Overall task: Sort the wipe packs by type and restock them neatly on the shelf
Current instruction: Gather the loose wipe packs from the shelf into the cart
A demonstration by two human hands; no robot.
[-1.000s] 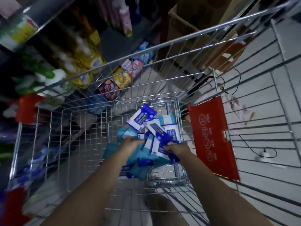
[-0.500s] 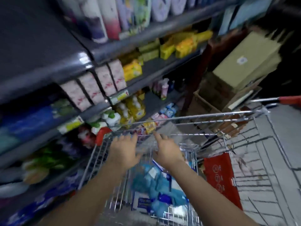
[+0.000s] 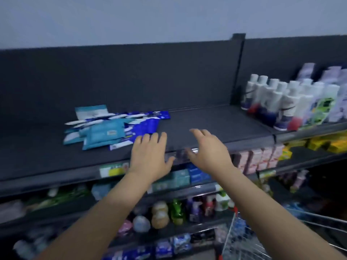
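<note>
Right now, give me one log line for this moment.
left grip: open, empty, near wipe packs | right grip: open, empty | wipe packs: mixed heap on shelf, unsorted

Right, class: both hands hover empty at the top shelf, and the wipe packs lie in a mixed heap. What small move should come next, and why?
Probably the left hand should reach over and lift a teal pack off the heap. Teal and dark blue packs lie jumbled there, that hand is nearest, and the shelf right of the heap is bare.
</note>
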